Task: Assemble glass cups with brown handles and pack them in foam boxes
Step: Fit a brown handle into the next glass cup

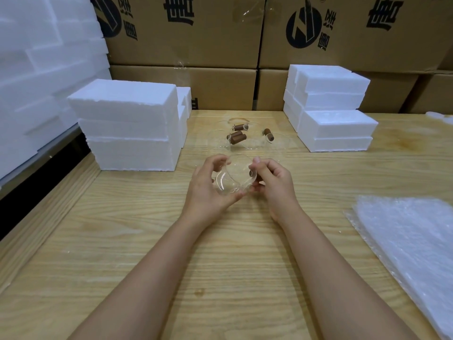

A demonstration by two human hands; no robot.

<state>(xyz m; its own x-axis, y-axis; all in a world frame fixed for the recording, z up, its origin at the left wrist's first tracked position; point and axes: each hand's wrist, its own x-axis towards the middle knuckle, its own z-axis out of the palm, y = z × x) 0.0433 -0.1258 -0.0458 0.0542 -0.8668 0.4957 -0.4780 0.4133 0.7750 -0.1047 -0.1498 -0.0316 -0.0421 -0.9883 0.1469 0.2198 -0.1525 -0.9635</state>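
Left grip: the left grip (208, 185) has its fingers curled round the left side of a clear glass cup (232, 177), with the thumb at its near lower edge.
Right grip: the right grip (272, 182) is curled in a pinch on the brown handle (251, 173) at the cup's right side.
Cup position: between both grips, over the middle of the wooden surface (220, 253).
Cup direction: the handle points right; the tilt is hard to read through the glass.
Room: bare wood lies toward the viewer. More handled glass cups (236, 137) lie just behind.
Edges: a stack of foam boxes (130, 123) stands at far left, another foam stack (333, 106) at far right. Bubble wrap (411, 241) lies at near right, and cardboard cartons (183, 33) wall off the back.
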